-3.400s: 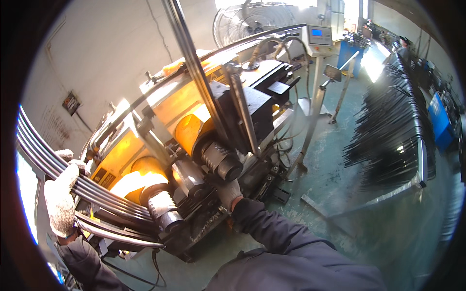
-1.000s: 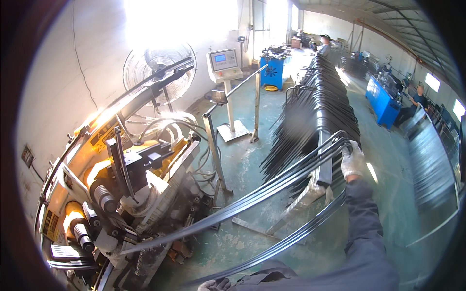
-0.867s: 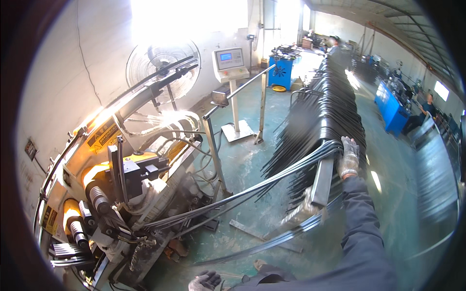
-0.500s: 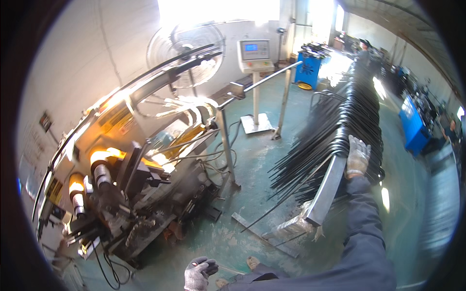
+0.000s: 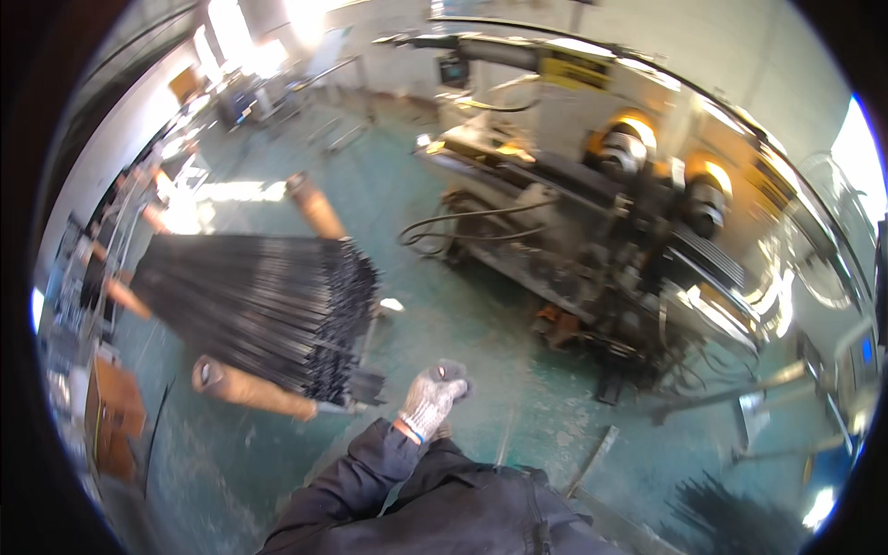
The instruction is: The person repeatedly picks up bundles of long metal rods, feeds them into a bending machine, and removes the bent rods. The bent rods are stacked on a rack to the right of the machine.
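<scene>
My left hand [image 5: 435, 404], in a pale knitted glove with dark fingers, hangs in front of my body, its fingers curled closed. Whether anything is inside them is hidden. Nearest to it, on the left, lies a wide stack of long dark metal rods [image 5: 250, 296], its uneven ends facing the hand with a gap between. Brown-wrapped posts [image 5: 254, 388] of the rods' stand stick out at the stack's sides. My right hand is out of view.
A large machine [image 5: 592, 213] with two yellow-ringed cylinders stands at the right, cables beside it. A control panel [image 5: 865, 356] is at the right edge. Blurred dark rods [image 5: 731, 513] show at the lower right. Brown boxes [image 5: 116, 416] stand at far left.
My view has swung left, away from the rack of bent rods where my right hand rested. That hand has left the picture. My left hand now appears higher, with the rod stack beside it.
</scene>
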